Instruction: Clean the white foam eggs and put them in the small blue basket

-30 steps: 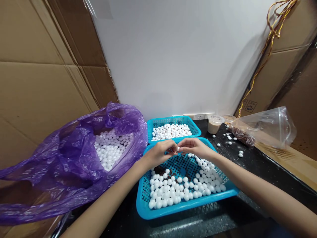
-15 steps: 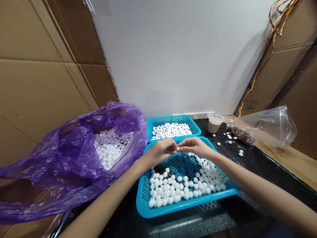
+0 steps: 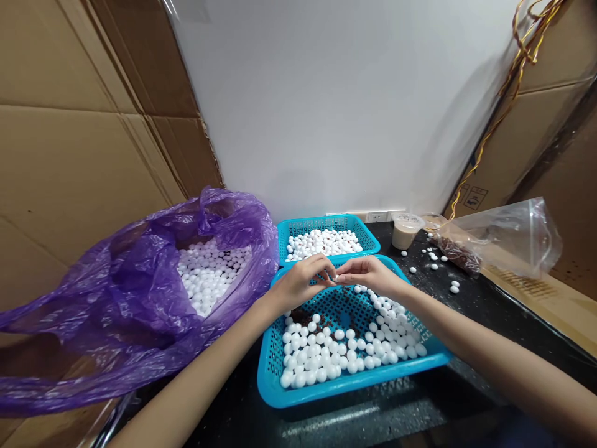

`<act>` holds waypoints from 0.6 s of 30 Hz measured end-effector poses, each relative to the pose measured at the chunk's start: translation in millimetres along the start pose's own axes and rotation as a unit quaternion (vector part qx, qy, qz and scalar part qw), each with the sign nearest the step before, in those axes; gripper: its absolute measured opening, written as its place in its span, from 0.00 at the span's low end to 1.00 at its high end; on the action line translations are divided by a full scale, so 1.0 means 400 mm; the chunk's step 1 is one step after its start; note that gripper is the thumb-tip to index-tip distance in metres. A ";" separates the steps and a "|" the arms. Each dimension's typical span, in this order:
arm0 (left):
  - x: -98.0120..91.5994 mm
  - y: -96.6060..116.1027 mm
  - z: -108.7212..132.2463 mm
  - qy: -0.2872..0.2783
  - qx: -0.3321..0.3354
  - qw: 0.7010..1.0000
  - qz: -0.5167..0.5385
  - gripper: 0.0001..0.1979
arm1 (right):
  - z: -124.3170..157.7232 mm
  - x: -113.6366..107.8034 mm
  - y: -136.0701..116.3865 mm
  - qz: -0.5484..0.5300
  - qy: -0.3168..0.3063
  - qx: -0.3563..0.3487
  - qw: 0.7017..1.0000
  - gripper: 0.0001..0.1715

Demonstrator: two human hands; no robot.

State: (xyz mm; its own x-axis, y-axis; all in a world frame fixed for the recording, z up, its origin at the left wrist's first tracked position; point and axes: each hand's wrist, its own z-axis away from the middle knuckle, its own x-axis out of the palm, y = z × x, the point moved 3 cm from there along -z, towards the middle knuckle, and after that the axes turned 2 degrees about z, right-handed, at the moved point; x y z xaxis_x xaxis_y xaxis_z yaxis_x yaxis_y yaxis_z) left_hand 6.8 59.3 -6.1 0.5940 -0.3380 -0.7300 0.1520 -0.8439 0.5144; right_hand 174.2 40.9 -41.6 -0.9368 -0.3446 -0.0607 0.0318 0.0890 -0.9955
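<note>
Over the far part of the front blue basket (image 3: 298,394), my two hands meet at the fingertips. My right hand (image 3: 370,277) pinches a small white ball (image 3: 336,279) between thumb and fingers. On the ball's other side, my left hand (image 3: 303,283) is closed in a pinch; whatever its fingertips hold is too small to make out. Beneath them, many loose white balls (image 3: 312,354) fill the near and right parts of the basket. Small reddish-brown pieces (image 3: 301,316) lie toward its back left, partly covered by my left hand.
A second blue basket (image 3: 282,239) of white balls stands behind. At left, a purple plastic bag (image 3: 153,311) gapes around more balls. To the right are a lidded cup (image 3: 405,234), scattered balls and a clear bag of brown pieces (image 3: 459,255). Cardboard (image 3: 69,155) flanks the black counter (image 3: 485,311).
My fingertips have shifted slightly, and the white ball is now more covered by them. The left fingers look a little more spread at the knuckles. Baskets and bags stay as they were.
</note>
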 end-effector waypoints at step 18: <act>0.011 0.034 -0.004 -0.043 0.099 0.965 -0.237 0.12 | 0.019 -0.012 -0.028 -0.024 -0.039 -0.006 0.999 0.18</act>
State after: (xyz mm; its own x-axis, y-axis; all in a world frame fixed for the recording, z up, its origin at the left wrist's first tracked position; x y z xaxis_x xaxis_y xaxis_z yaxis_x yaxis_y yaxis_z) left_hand 12.5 47.1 -1.6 0.4263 0.0804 -0.9010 0.2316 -0.9725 0.0228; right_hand 180.8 34.5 -30.6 -0.9072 -0.4203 -0.0185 -0.0172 0.0811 -0.9966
